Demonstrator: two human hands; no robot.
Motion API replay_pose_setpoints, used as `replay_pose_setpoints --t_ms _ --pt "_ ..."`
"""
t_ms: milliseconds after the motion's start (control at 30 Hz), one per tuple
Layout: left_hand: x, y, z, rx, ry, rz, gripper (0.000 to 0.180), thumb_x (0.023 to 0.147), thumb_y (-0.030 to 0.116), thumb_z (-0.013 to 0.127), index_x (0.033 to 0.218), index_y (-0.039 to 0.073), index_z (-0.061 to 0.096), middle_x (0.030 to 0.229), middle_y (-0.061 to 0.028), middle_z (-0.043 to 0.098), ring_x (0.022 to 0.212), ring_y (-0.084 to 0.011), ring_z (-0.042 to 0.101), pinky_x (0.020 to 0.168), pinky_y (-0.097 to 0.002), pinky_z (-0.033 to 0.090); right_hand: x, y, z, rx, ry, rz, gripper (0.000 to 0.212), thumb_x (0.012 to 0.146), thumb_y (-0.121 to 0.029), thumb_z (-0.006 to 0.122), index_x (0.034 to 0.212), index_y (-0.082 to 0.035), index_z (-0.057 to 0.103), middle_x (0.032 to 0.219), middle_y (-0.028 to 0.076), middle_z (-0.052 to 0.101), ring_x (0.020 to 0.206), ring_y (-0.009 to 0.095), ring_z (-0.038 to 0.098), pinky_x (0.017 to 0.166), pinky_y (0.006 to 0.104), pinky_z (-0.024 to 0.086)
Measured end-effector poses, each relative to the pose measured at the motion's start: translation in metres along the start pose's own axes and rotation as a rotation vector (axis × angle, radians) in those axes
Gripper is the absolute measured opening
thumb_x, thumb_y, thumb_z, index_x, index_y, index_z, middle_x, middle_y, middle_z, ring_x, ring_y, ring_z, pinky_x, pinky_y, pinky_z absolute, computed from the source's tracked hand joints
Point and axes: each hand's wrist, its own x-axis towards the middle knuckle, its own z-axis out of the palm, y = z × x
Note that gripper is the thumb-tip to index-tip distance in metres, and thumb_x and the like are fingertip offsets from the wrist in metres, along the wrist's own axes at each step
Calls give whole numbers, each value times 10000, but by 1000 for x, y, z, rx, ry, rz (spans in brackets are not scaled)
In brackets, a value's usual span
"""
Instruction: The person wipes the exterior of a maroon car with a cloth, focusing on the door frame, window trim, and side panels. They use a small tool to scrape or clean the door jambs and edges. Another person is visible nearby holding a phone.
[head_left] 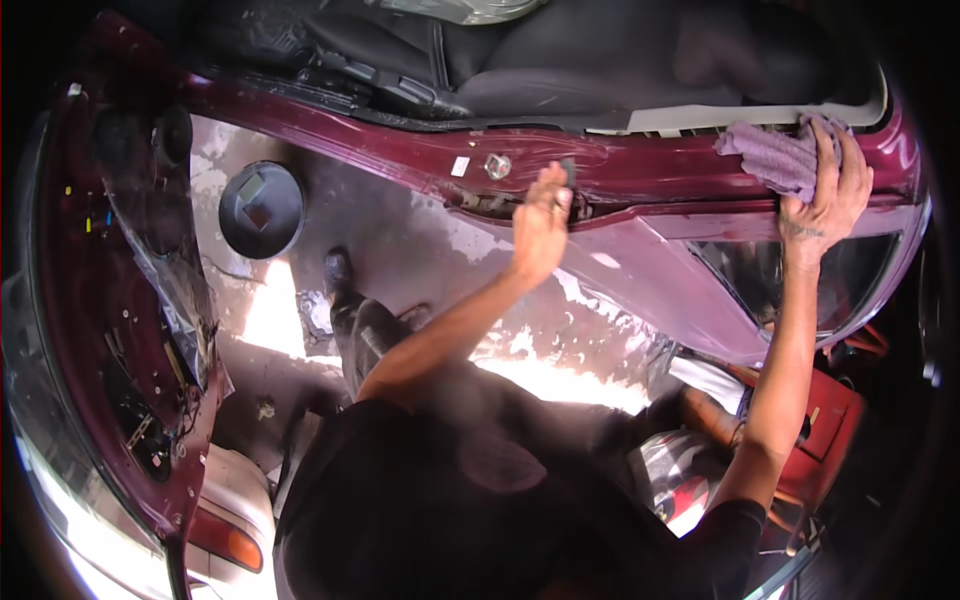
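In front of me runs the dark red door-frame pillar (420,155) of a car. My left hand (540,228) reaches to it with its fingers pressed together. A small dark grey pad (568,172) shows at those fingertips, mostly hidden by them. Farther right, my right hand (828,195) is closed over a crumpled purple cloth (765,155) and presses it against the same pillar. Below that hand lies a dusty, dull red door (640,265) with a dark window. Between the hands and to their left, a round metal fitting (498,166) sits on the pillar.
A black basin (287,228) with flat pieces inside stands on the stained floor. At left hangs an open red door (110,290), its inner panel bare. Black seats (600,85) lie beyond the pillar. A red box-like object (825,425) is beside my right arm.
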Motion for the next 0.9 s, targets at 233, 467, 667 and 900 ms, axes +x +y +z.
replay_pose_setpoints --t_ms 233,467,667,900 --pt "3 -64 -21 179 91 -117 340 1051 199 501 1272 -21 636 1242 -223 678 1182 -400 628 1011 -469 485 -4 4 6 9 23 11 688 910 -698 383 1318 -225 672 1326 51 618 1261 273 572 1075 495 382" --pt "17 -49 -6 16 41 -85 335 1050 208 496 1211 -30 668 1317 -221 637 1217 -391 614 1050 -448 479 -6 2 5 13 43 1 651 890 -645 423 1315 -220 675 1325 46 624 1249 269 583 1101 503 371" --pt "26 -53 -17 171 -15 25 406 1075 305 457 1291 20 649 1400 -192 599 1378 -377 483 1192 -519 284 -3 1 6 32 78 -17 715 918 -716 361 1320 -209 667 1336 61 611 1268 279 562 1101 501 363" --pt "12 -74 -6 57 18 -178 498 1093 392 399 1433 67 563 1520 -198 485 1497 -355 320 1231 -610 90 -1 1 5 19 36 0 627 929 -639 428 1296 -199 682 1310 71 625 1236 284 582 1087 493 370"
